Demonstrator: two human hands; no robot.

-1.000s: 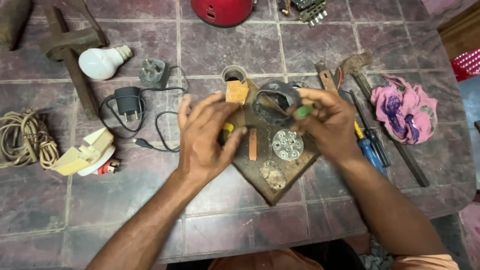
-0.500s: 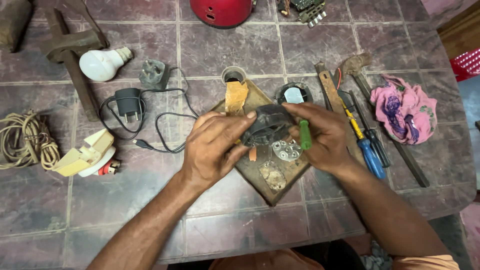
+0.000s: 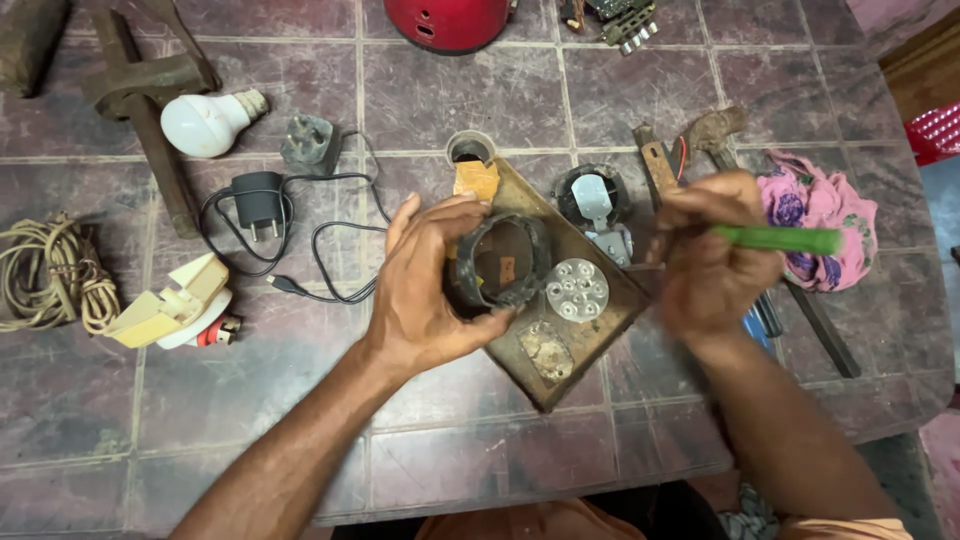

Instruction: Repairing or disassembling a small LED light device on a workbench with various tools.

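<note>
Head view, left hand (image 3: 425, 290) grips black ribbed ring (image 3: 500, 262), perhaps plastic

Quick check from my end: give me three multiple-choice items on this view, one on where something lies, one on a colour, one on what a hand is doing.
1. Where does the white bulb lie?
A. upper left of the floor
B. on the wooden board
C. beside the pink cloth

2. What colour is the tool handle in the right hand?
A. red
B. green
C. white

3. What is the left hand doing?
A. lying flat, empty
B. gripping the dark ring
C. holding the charger

Answers: 1 A, it lies far left near the top; 2 B, a green handle sticks out; 3 B, fingers wrap the ring.
</note>
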